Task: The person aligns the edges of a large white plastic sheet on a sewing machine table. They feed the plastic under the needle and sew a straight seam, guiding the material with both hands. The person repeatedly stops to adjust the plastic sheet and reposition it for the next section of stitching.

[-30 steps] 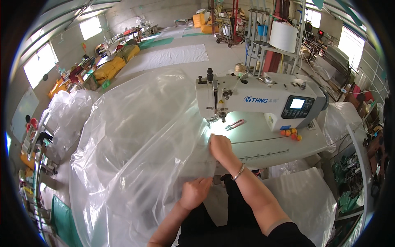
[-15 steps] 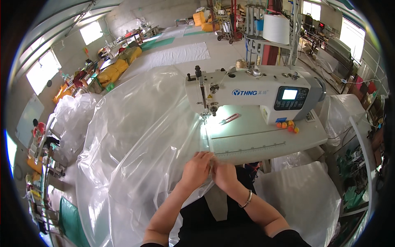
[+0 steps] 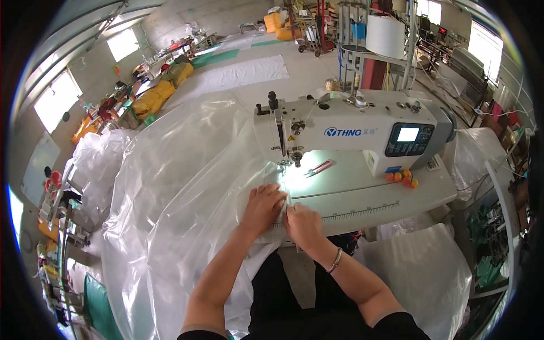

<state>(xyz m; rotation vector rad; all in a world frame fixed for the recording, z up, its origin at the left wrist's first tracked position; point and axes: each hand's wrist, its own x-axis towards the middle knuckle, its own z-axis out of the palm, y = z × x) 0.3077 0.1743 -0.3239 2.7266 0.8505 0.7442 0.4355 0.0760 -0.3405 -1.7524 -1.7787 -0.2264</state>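
Note:
A big sheet of clear plastic film [image 3: 175,181] spreads over the left of the sewing machine [image 3: 340,122] and hangs down in folds. Its right edge runs up to the lit needle area. My left hand [image 3: 263,208] lies on the film just in front of the needle, fingers stretched out. Close beside it, my right hand [image 3: 303,225] is closed on the film's edge at the front of the machine bed [image 3: 362,195]; the fingertips are partly hidden. Red-handled thread snips [image 3: 321,168] rest on the bed to the right of the needle.
Small orange and red balls [image 3: 406,177] sit by the machine's base. A large white thread cone [image 3: 385,37] stands on a rack behind. More film [image 3: 416,266] hangs at the right. Yellow bundles [image 3: 153,99] and a white sheet on the floor [image 3: 243,73] lie farther back.
Both hands have moved forward, closer to the needle, along the film's edge. My left hand has gone from closed fingers to lying flatter on the film. The view has shifted slightly.

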